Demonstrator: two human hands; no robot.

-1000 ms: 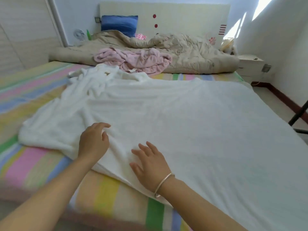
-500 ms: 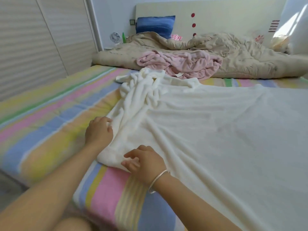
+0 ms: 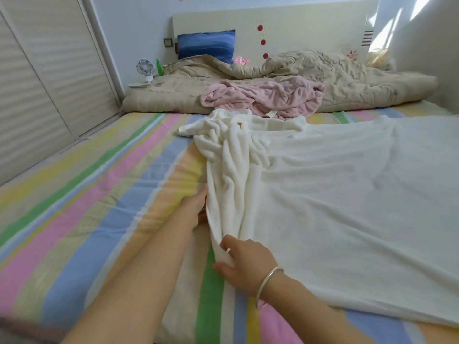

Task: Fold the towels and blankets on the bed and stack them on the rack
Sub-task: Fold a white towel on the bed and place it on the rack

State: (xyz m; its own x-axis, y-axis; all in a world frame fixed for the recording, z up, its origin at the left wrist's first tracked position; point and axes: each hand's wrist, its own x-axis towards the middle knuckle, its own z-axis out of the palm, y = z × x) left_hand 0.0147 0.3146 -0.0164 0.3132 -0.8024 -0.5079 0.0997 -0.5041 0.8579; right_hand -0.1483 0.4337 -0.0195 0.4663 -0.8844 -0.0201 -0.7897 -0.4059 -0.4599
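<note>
Fingers of the right hand pinch the bunched edge of the white blanket on the bed, the left hand beside it, its grip hidden, so folding seems barely begun, with the pink towel crumpled and no rack in view.

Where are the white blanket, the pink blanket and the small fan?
white blanket [image 3: 335, 194]: head view, on its flat spread part.
pink blanket [image 3: 268, 98]: head view, on the middle of its crumpled heap.
small fan [image 3: 145, 67]: head view, on its round grille.
</note>
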